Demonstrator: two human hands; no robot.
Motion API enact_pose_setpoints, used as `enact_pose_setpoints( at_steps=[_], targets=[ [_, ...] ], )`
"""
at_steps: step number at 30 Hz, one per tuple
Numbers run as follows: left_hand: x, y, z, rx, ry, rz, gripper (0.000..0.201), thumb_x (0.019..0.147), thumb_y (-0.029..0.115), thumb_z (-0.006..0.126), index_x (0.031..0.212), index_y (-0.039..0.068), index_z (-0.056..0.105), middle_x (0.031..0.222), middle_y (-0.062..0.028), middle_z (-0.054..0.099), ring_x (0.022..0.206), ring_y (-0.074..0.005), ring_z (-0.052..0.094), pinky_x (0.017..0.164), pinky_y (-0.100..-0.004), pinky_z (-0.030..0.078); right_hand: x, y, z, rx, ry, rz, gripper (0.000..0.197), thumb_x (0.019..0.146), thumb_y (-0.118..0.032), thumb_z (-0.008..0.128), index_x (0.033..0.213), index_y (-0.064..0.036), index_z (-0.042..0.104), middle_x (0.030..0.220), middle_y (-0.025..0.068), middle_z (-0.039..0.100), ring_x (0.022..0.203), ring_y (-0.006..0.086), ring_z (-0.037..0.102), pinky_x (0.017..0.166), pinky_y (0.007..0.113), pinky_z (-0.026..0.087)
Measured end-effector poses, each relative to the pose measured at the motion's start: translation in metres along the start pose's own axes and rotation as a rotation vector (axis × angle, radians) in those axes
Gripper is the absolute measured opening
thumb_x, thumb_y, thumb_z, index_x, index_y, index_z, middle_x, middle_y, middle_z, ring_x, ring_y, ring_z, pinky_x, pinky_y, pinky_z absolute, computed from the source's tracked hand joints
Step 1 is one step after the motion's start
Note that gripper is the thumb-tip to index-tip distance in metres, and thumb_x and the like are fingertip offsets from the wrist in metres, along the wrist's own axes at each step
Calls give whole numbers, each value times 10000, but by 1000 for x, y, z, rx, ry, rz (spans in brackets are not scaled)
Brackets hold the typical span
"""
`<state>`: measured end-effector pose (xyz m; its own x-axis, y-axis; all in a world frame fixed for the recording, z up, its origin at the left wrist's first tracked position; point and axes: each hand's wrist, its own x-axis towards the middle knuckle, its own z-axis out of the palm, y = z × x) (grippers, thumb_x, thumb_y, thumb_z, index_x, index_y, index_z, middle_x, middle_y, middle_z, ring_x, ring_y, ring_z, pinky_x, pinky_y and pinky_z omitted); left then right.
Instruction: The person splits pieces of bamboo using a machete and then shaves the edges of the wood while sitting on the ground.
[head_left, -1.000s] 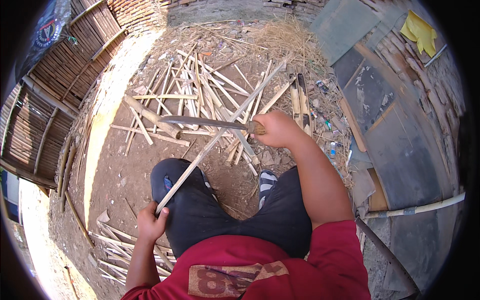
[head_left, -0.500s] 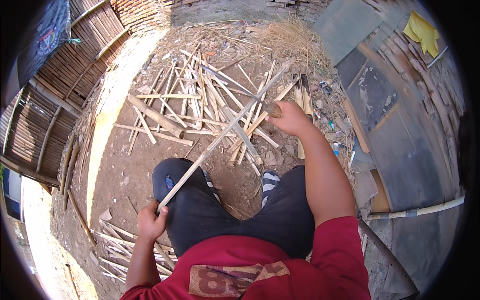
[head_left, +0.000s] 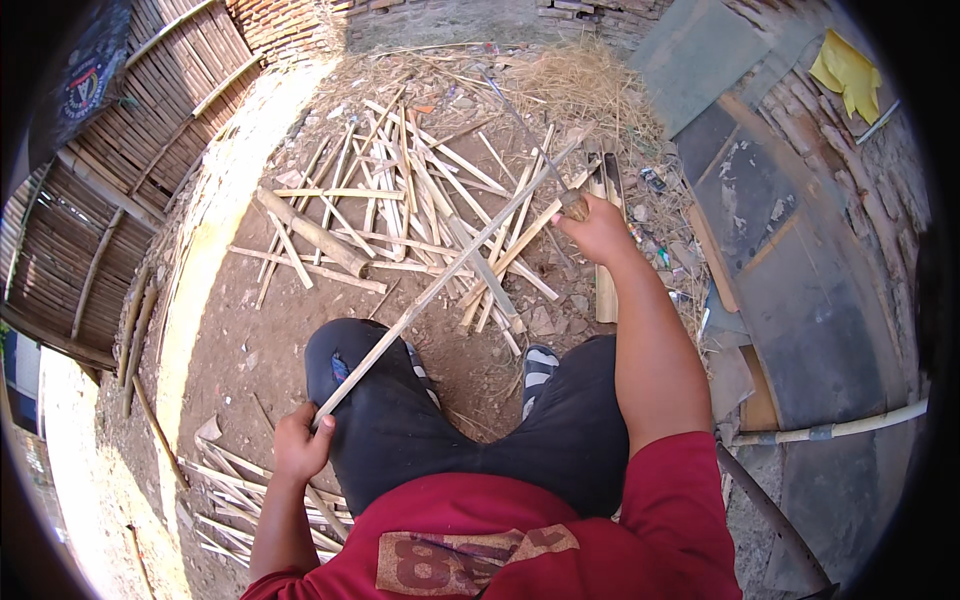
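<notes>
Fingers of your left hand (head_left: 303, 445) are closed around the near end of a long pale wood strip (head_left: 440, 289), and the thumb presses along its right side. Fingers of your right hand (head_left: 603, 230) are clenched on the brown handle (head_left: 574, 205) of a knife (head_left: 546, 163), whose thin blade points away from you and somewhat to the left. The strip goes slantwise from your left hand, over your left knee (head_left: 345, 345), and its far end lies in front of your right hand. In this view the blade crosses the strip near that far end, but I cannot tell if the two are touching. Beyond the strip, on the brown ground (head_left: 240, 335), you have a loose pile of sticks (head_left: 424, 197), lying across each other in many directions. At the left side of this pile rests a thick round log (head_left: 315, 233). A second group of thin strips (head_left: 232, 487) lies just beside your left forearm. Farther out, dry straw (head_left: 585, 80) is heaped past the pile, dark boards (head_left: 830, 310) stand at your right, and a bamboo wall (head_left: 175, 110) is at your left.
</notes>
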<state>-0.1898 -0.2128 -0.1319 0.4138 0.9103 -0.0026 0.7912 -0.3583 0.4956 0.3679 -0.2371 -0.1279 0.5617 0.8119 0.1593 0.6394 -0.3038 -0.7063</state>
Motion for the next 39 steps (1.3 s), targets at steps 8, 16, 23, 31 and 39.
enact_pose_setpoints(
  at_steps=[8,16,23,31,39],
  targets=[
    [-1,-6,6,-70,2,-16,737,944,709,597,809,-15,603,601,-198,528,570,-360,552,575,-463,428,-51,-89,7,-349,-507,-437,327,865,-300,785,1122,-101,743,941,185,748,909,378,728,813,461,561],
    [-3,1,2,12,16,-3,762,924,739,591,818,-15,611,624,-215,556,606,-411,595,594,-481,449,-3,-20,0,-41,-83,-3,500,861,-326,790,1242,-13,702,1050,250,745,978,397,730,876,457,572],
    [-2,5,1,-46,-10,-42,766,930,739,585,825,-19,615,643,-221,568,622,-410,607,601,-477,451,-32,-54,4,-194,-308,-208,458,866,-356,783,1174,-24,719,1011,250,744,974,395,734,865,462,571],
    [-5,4,-1,27,2,-36,753,930,721,602,812,-23,595,627,-223,549,621,-420,603,596,-487,443,-18,-54,11,-114,-496,-170,369,849,-336,797,1075,-54,725,932,214,738,931,379,738,844,471,572],
    [-2,10,-3,4,13,-49,728,936,695,610,820,-23,607,624,-231,550,624,-437,599,596,-492,444,-23,-39,8,-151,-300,-156,417,843,-355,807,1108,-43,724,969,213,741,957,393,727,858,479,563]
  ],
)
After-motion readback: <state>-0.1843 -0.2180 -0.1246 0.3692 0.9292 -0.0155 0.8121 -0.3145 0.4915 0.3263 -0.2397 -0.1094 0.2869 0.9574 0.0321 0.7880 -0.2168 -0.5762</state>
